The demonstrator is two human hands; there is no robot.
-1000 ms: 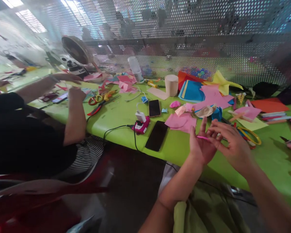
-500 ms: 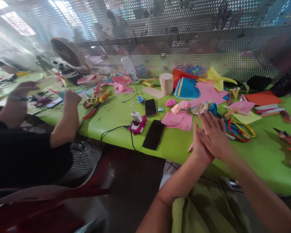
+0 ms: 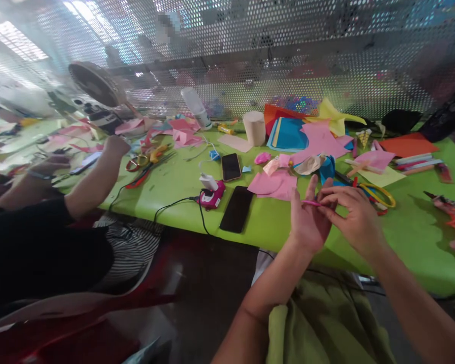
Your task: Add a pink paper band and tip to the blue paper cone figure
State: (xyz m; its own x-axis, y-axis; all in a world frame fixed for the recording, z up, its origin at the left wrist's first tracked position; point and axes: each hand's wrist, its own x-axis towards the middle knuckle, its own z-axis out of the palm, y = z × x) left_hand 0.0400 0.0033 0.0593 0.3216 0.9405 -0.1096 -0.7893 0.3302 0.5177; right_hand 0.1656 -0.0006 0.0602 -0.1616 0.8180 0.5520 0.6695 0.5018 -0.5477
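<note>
My left hand (image 3: 309, 225) is palm up above the table's front edge, its fingers stretched and spread. Across that palm, near the fingers' base, runs a thin pink roll (image 3: 311, 203); its material is too small to tell. My right hand (image 3: 354, 215) pinches the roll's right end between thumb and fingers. Just beyond both hands lie a crumpled beige piece (image 3: 311, 164) and a blue piece (image 3: 327, 167). Yellow-handled scissors (image 3: 382, 194) rest beside my right hand, partly hidden by it. Pink sheets (image 3: 275, 184) lie to the left of my hands.
On the green table (image 3: 167, 187) are a black phone (image 3: 236, 209), a smaller phone (image 3: 231, 167), a pink charging block (image 3: 212, 196) with cables, a beige cup (image 3: 254, 128), blue paper (image 3: 291, 134) and markers (image 3: 419, 163). A co-worker's arm (image 3: 94, 182) reaches in at left.
My hands were pressed flat together, palm on palm. They have come apart: the left palm faces up, and the right fingers pinch the thin pink roll. The view has shifted slightly.
</note>
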